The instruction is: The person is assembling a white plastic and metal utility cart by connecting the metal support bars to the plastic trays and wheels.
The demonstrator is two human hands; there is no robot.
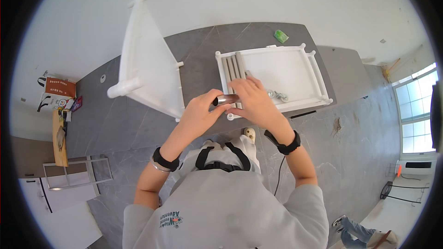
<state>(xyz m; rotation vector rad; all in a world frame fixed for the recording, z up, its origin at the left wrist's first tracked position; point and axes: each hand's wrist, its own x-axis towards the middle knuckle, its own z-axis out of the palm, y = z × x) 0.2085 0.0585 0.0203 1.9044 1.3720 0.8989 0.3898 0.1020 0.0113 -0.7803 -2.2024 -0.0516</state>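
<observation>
Between my hands is a short shiny metal tube (224,100). My left hand (201,110) pinches its left end with thumb and fingers. My right hand (253,99) wraps round the other end, covering much of it. Just beyond my hands, a white plastic shelf tray (281,77) with corner sockets lies on the dark grey table. Several grey tubes (233,66) rest side by side at its left end, partly hidden by my right hand. Casters (280,96) lie in the tray close to my right hand.
A second white shelf tray (148,67) stands on its edge to the left on the grey table (199,41). A green packet (280,36) lies at the back. Boxes (59,93) sit at the far left. Another person's legs (357,234) show at the lower right.
</observation>
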